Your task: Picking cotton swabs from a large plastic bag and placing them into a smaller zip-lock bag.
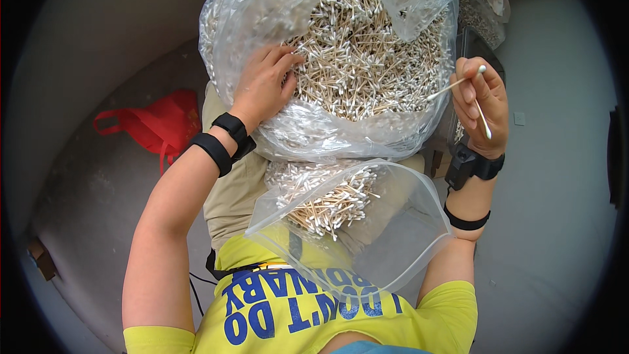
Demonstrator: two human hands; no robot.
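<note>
A large clear plastic bag (295, 134) full of loose cotton swabs (360, 52) stands open in front of me. My left hand (263, 82) reaches over its left side, with slightly bent fingers resting on the heap and a gap between thumb and fingers. Some of its fingertips are hidden among the swabs. Raised beside the bag on the right, my right hand (483, 101) pinches two cotton swabs (483, 120) that point different ways. Nearer my body, a clear zip bag (413, 216) lies open on my lap, holding a smaller pile of swabs (327, 206).
A red cloth bag (157, 121) lies on the grey floor to the left. Behind the big bag at the far right is another clear bag of swabs (472, 3). A small brown box (42, 259) sits at the far left. Pale wall surfaces flank both sides.
</note>
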